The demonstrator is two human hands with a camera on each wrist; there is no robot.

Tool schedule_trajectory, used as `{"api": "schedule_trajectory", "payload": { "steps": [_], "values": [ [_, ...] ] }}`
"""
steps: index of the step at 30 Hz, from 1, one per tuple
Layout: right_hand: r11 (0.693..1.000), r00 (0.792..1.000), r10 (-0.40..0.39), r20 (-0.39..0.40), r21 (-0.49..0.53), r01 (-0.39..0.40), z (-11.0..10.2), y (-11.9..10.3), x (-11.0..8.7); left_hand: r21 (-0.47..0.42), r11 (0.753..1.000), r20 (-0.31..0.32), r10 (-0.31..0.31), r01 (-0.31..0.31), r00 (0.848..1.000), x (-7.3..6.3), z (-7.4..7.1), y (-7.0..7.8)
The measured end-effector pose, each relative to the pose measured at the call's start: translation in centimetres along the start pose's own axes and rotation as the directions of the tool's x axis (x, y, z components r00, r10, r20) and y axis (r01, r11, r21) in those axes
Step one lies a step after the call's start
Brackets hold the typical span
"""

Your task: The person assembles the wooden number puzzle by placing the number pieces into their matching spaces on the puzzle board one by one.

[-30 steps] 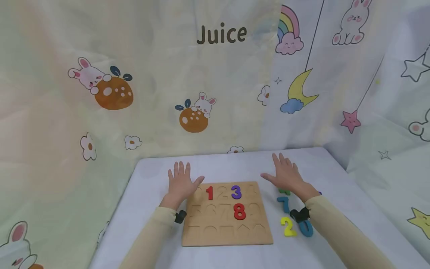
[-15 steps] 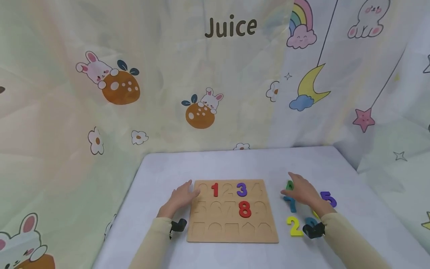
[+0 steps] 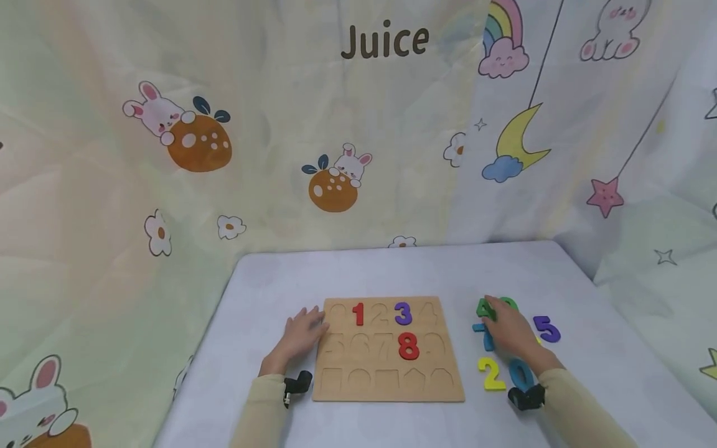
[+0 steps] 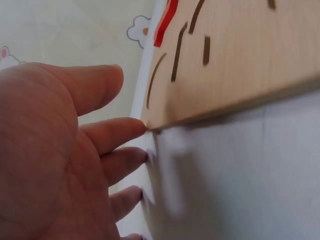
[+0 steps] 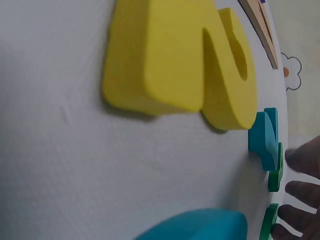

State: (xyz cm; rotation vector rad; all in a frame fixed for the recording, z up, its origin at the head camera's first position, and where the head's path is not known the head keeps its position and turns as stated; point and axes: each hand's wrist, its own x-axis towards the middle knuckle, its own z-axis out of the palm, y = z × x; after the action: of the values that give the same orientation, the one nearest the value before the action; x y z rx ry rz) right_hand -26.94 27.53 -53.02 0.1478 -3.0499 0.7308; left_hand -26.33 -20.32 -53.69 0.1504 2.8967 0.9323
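A wooden number board [image 3: 390, 367] lies on the table, with a red 1 [image 3: 358, 314], purple 3 [image 3: 403, 313] and red 8 [image 3: 409, 346] in its recesses. My left hand [image 3: 301, 336] is at the board's left edge; in the left wrist view its index fingertip meets the corner, fingers extended. My right hand [image 3: 512, 333] reaches over the loose numbers, its fingertips at a green 4 [image 3: 482, 307]. In the right wrist view the thumb [image 5: 304, 159] stands apart from the loosely bent fingers. Whether they touch the 4 is unclear.
Around the right hand lie a blue 7 [image 3: 488, 341], a yellow 2 [image 3: 492, 376], a blue 0 [image 3: 521, 373], a purple 5 [image 3: 546, 330] and another green number [image 3: 510, 302]. A yellow piece [image 3: 539, 341] is mostly hidden. A printed cloth [image 3: 269, 124] hangs behind the table.
Both hands have come down from their raised, spread pose. The left has settled at the board's left edge, and the right has lowered to the green 4. The camera view has shifted slightly.
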Motion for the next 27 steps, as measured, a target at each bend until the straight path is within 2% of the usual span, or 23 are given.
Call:
{"api": "schedule_trajectory", "payload": {
  "steps": [6,13,16,19,23,27],
  "values": [
    [1.0,1.0,-0.012,0.028,0.002,0.012,-0.8,0.0,0.6,-0.034,0.999,-0.047,0.011,-0.012,0.999,-0.6,0.7,0.6],
    [0.999,0.994,-0.039,0.099,-0.006,0.04,-1.9,0.1,1.7,-0.089,0.995,-0.109,0.044,-0.054,0.993,-1.7,2.3,1.1],
    [1.0,0.991,-0.024,0.129,-0.009,0.025,-1.8,0.7,2.1,-0.097,0.993,-0.143,0.058,-0.073,0.988,-2.0,2.7,0.9],
    [1.0,0.99,0.0,0.142,-0.008,0.001,-1.7,1.3,2.3,-0.103,0.988,-0.172,0.094,-0.112,0.981,-2.2,2.8,0.7],
    [1.0,0.989,0.003,0.147,0.006,-0.004,-1.7,1.7,2.4,-0.131,0.981,-0.18,0.121,-0.145,0.976,-2.5,2.5,0.5],
    [0.999,0.987,-0.037,0.154,-0.005,0.038,-1.9,1.4,2.6,-0.175,0.976,-0.177,0.096,-0.127,0.98,-2.9,2.1,0.3]
  ]
}}
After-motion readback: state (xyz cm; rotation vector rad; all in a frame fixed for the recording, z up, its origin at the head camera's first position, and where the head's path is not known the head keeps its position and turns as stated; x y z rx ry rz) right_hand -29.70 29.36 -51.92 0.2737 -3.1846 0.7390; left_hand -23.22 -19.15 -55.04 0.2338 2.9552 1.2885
